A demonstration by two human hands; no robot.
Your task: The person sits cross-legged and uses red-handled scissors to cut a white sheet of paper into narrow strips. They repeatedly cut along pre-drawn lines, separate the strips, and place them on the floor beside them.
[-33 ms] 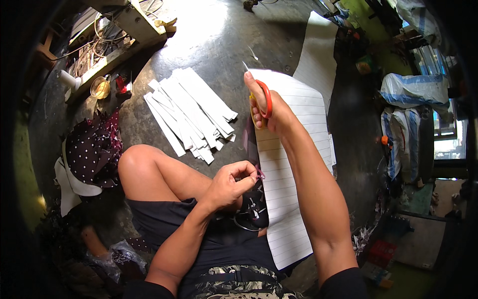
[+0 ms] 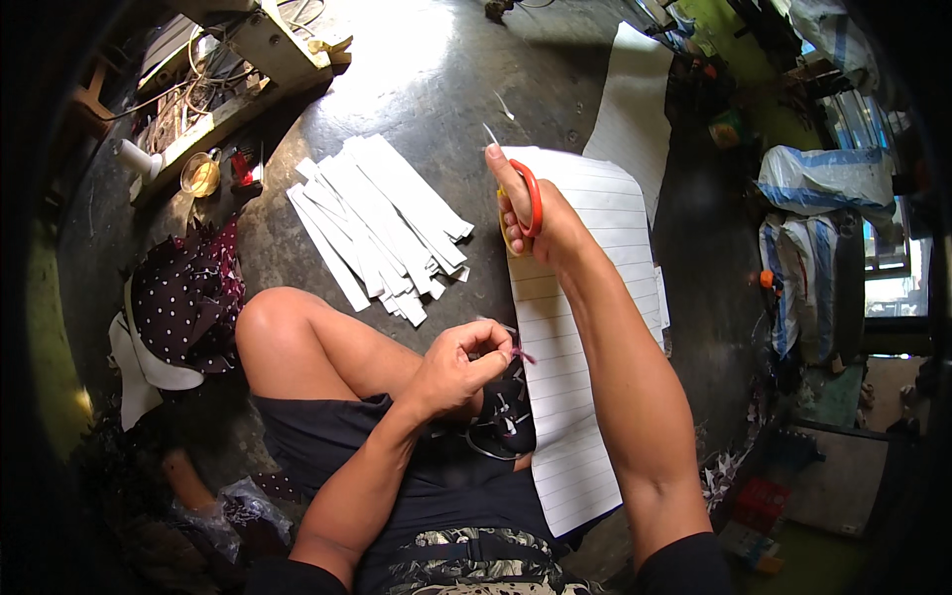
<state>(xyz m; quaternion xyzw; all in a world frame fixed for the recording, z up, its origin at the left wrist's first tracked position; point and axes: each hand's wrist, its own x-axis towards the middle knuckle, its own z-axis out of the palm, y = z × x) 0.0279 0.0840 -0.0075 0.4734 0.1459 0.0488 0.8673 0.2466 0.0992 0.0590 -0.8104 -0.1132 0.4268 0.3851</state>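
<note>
Right hand closed through orange-handled scissors, blade tip raised over top edge of lined white sheet laid on floor. Left hand pinched shut at sheet's left edge, small purple scrap seemingly held. Pile of cut white strips left of scissors, apart from sheet. Bare dark floor open beyond blade. Bent knee blocks room left of left hand.

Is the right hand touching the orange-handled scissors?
Touching. The head view shows the right hand with its fingers through the loops of the orange-handled scissors.
</note>
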